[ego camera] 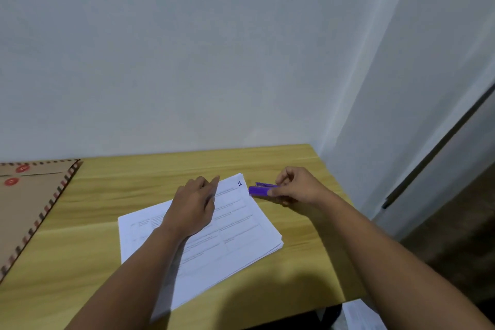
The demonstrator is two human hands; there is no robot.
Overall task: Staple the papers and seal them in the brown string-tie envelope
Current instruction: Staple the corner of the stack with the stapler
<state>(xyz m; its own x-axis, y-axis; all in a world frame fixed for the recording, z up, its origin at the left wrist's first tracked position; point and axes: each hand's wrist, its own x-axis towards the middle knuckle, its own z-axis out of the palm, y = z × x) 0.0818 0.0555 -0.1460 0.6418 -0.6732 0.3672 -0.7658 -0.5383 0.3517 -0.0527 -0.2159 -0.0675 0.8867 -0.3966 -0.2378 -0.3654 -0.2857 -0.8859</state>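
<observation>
Risk of a crooked staple: left hand [194, 202] flat on the papers [230, 225] mid-worktop [88, 209], right hand [293, 186] pinching the purple stapler [258, 190] at their far corner, envelope [26, 201] waiting far left, sheets fanned and liable to slip.

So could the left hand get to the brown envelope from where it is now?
Probably yes. The left hand lies flat on the papers, holding nothing, and only bare table separates it from the envelope at the left edge. It would have to let go of the stack.
</observation>
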